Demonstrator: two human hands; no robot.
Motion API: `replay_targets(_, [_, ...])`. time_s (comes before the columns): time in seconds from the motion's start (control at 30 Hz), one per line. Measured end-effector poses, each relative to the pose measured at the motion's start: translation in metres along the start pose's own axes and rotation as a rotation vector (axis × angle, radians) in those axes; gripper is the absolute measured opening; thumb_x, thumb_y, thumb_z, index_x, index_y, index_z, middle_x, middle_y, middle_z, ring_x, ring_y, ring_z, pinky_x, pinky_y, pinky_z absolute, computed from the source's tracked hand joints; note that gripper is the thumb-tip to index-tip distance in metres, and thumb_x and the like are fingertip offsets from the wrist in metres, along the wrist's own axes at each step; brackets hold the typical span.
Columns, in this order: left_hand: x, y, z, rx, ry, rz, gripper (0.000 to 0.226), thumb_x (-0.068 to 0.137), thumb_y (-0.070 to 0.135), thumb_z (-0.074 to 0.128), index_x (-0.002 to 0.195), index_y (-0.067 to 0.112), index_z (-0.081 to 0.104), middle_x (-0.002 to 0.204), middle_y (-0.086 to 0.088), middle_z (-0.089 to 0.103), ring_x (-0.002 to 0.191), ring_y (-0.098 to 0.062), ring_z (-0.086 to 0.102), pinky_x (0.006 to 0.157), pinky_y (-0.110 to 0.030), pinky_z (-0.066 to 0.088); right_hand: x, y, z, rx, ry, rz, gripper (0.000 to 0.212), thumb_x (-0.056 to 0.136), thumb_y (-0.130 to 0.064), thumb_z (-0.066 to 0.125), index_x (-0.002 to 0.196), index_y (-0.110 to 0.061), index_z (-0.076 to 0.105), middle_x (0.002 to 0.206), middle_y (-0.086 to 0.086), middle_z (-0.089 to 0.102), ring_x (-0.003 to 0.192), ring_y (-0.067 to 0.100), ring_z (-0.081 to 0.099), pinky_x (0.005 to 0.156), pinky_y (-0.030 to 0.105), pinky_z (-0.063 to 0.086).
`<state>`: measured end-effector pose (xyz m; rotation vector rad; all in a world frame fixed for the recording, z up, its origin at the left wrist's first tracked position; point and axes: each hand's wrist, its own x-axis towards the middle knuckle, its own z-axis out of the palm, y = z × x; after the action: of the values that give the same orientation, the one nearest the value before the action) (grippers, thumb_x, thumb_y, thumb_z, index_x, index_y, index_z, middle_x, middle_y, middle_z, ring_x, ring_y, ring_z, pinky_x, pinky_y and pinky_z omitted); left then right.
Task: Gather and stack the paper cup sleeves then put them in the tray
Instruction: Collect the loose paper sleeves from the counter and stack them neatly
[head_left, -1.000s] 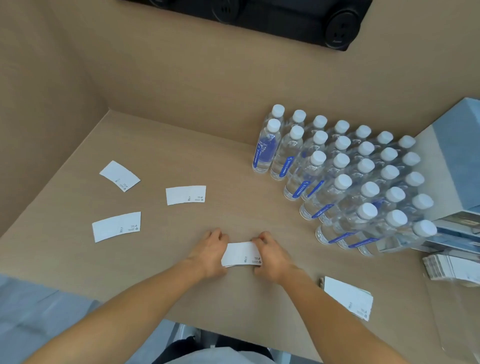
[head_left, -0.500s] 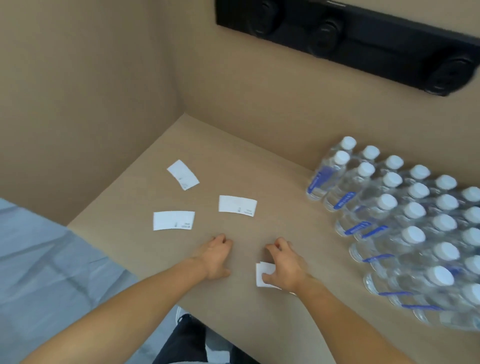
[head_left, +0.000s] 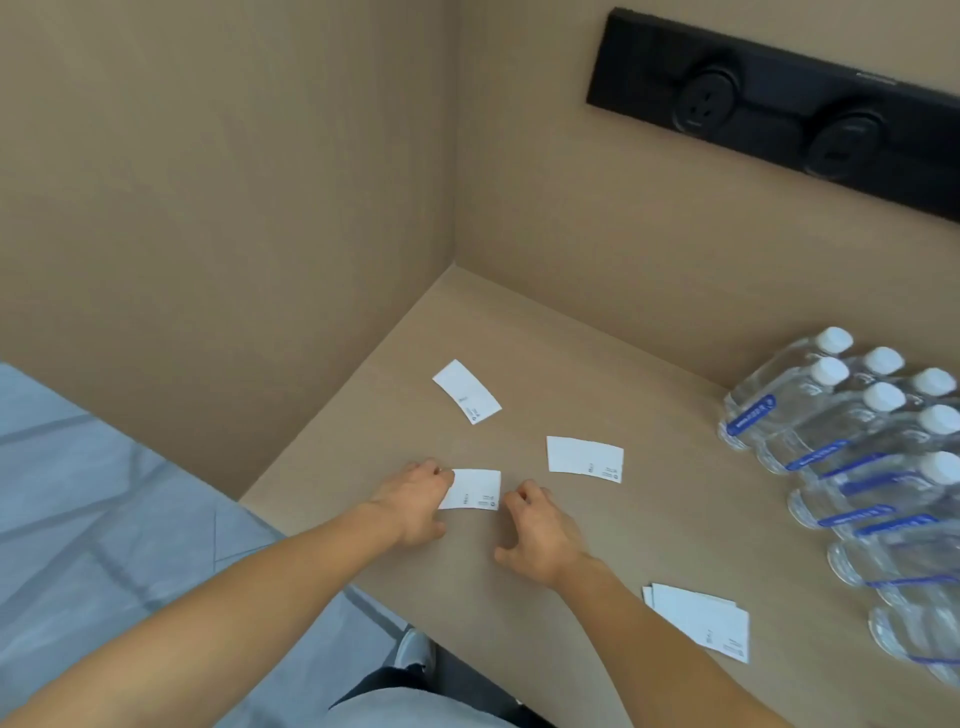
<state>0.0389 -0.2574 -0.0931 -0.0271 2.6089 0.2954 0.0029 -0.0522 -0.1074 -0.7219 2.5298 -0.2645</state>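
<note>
Three flat white cup sleeves lie apart on the tan table. The nearest sleeve (head_left: 474, 489) lies between my hands. My left hand (head_left: 415, 501) touches its left end with the fingertips. My right hand (head_left: 535, 530) rests just right of it, fingers curled and apart, holding nothing. A second sleeve (head_left: 584, 459) lies to the right and farther back. The third sleeve (head_left: 466, 391) lies tilted, farther back toward the corner. A stack of gathered sleeves (head_left: 701, 619) sits near the table's front edge, right of my right forearm. No tray is in view.
Several water bottles with white caps (head_left: 852, 441) stand packed together at the right. Tan walls close the table on the left and back, with a black socket strip (head_left: 779, 109) on the back wall. The table's front edge (head_left: 311, 556) runs diagonally beside grey floor.
My view swung left. My right hand left the stack near the front edge, and both hands moved left and forward to the nearest loose sleeve.
</note>
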Motion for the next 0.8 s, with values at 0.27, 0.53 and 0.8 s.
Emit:
replay_targets(0.27, [-0.002, -0.052, -0.014, -0.006, 0.026, -0.010, 0.049, 0.084, 0.036, 0.064, 0.126, 0.018, 0.047, 0.126, -0.004, 0.046, 0.117, -0.025, 0.047, 0.088, -0.037, 0.048, 0.032, -0.042, -0.002, 0.010, 0.026, 0.014, 0.057, 0.075, -0.035, 0.063, 0.127, -0.016, 0.048, 0.126, -0.001, 0.040, 0.121, 0.020, 0.043, 0.081, 0.036, 0.053])
replay_targets(0.53, [0.009, -0.039, -0.012, 0.012, 0.023, 0.061, 0.045, 0.084, 0.034, 0.063, 0.123, 0.017, 0.048, 0.122, -0.003, 0.046, 0.116, -0.025, 0.048, 0.088, -0.036, 0.048, 0.036, -0.031, -0.004, -0.016, 0.034, 0.086, 0.054, 0.077, -0.035, 0.062, 0.127, -0.018, 0.048, 0.126, -0.002, 0.041, 0.123, 0.019, 0.039, 0.079, 0.034, 0.052])
replay_targets(0.8, [0.018, -0.034, -0.010, 0.032, 0.025, 0.056, 0.050, 0.082, 0.035, 0.069, 0.123, 0.017, 0.046, 0.126, -0.002, 0.040, 0.118, -0.024, 0.044, 0.091, -0.036, 0.048, 0.048, -0.027, -0.006, -0.038, 0.018, 0.072, 0.048, 0.081, -0.029, 0.061, 0.125, -0.017, 0.049, 0.131, 0.000, 0.039, 0.123, 0.022, 0.039, 0.082, 0.038, 0.054])
